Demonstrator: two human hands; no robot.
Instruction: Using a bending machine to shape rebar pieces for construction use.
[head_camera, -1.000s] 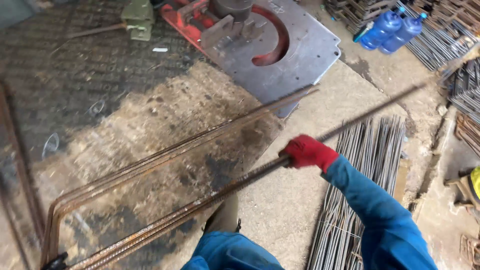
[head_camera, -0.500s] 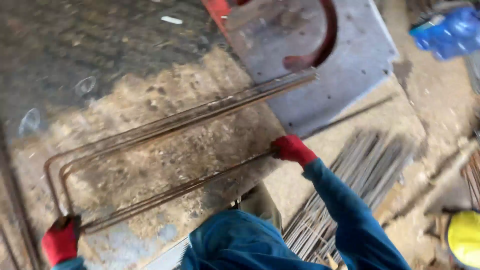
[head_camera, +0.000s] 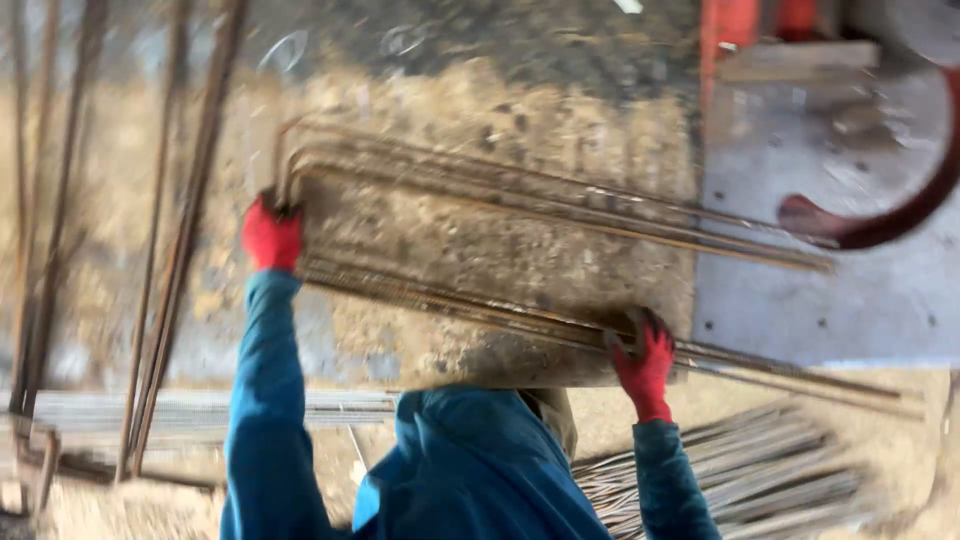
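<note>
At centre frame a bundle of U-bent rebars (head_camera: 520, 255) is held over a dusty, rusty worktable (head_camera: 500, 100); the bend sits at upper left, both legs run toward the right edge; the left hand (head_camera: 271, 235), in a red glove, is closed on the bend at centre left; the right hand (head_camera: 643, 358), also red-gloved, is wrapped around the lower leg at lower centre right; blue sleeves and a blue jacket are seen at bottom centre; a grey steel plate with a red curved guard (head_camera: 870, 225) is seen at upper right, the upper leg's ends lying over it; straight rods (head_camera: 170, 260) are seen standing along the left side; a pile of thin bars (head_camera: 740, 480) is seen on the floor at lower right; motion blur throughout, fine detail cannot be told.
</note>
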